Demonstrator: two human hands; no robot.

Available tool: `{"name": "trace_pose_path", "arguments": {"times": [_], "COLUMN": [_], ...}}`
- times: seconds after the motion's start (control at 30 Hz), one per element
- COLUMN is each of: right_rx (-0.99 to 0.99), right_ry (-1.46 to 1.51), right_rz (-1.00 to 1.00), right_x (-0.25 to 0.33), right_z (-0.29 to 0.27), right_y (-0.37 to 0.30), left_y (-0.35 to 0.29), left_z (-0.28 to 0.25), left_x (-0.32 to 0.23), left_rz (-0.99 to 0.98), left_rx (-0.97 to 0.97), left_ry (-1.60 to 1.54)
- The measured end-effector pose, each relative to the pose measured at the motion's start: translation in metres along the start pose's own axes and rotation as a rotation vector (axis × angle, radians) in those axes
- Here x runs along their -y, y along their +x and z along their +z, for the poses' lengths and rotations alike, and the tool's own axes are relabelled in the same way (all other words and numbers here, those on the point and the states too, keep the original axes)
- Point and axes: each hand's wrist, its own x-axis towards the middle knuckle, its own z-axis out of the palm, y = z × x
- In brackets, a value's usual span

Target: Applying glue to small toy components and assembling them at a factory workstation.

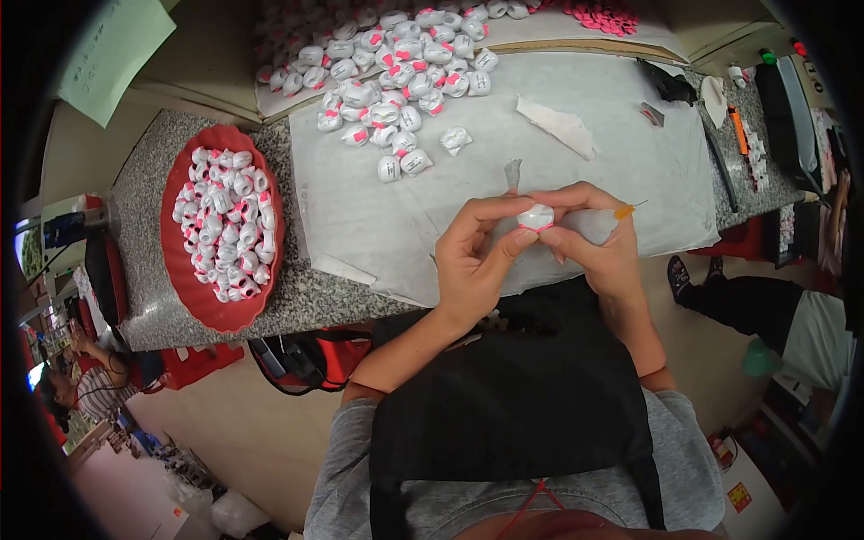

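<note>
Between the thumbs and fingertips of both hands sits a small white glossy piece [536, 216] with a pink edge at its lower side. My left hand [474, 256] pinches it from the left. From the right, the thumb and finger of my right hand [612, 261] press on it too. Tucked in that same right hand is a translucent squeeze bottle [589, 225]; its orange needle tip [624, 211] points right. Just beyond the fingers a grey twisted scrap [513, 174] stands out. Similar white pieces with pink bows [396, 112] lie heaped on the white sheet [351, 216].
At left, a red scalloped tray [171, 229] holds many finished-looking white pieces. Pink bow parts [601, 16] lie at the back right. A torn paper strip [558, 126], a black cloth-like item [668, 83] and an orange-handled tool [738, 130] are on the right. Other people are nearby.
</note>
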Motion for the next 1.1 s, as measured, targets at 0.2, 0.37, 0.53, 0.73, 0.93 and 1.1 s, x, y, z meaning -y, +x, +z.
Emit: {"name": "trace_pose_path", "arguments": {"times": [0.2, 0.37, 0.53, 0.73, 0.93, 1.1], "right_rx": [0.099, 0.117, -0.151, -0.866, -0.945, -0.797], "right_ry": [-0.258, -0.544, -0.603, -0.988, -1.491, -1.505], "right_rz": [-0.184, -0.231, -0.335, -0.345, 0.053, 0.235], "right_x": [-0.001, 0.012, 0.006, 0.066, 0.051, 0.054], "right_z": [-0.015, -0.037, -0.080, -0.252, -0.386, -0.400], "right_y": [0.008, -0.016, -0.024, 0.014, 0.043, 0.062], "left_y": [-0.011, 0.000, 0.015, 0.007, 0.028, 0.025], "left_z": [0.000, 0.012, 0.038, 0.058, 0.090, 0.083], "left_x": [0.007, 0.000, -0.011, -0.099, -0.113, -0.121], "left_rz": [0.036, -0.031, -0.033, 0.183, 0.045, -0.071], "left_rx": [-0.082, 0.194, 0.189, 0.438, 0.800, 0.782], "left_ry": [0.312, 0.475, 0.283, -0.369, -0.816, -0.899]}}
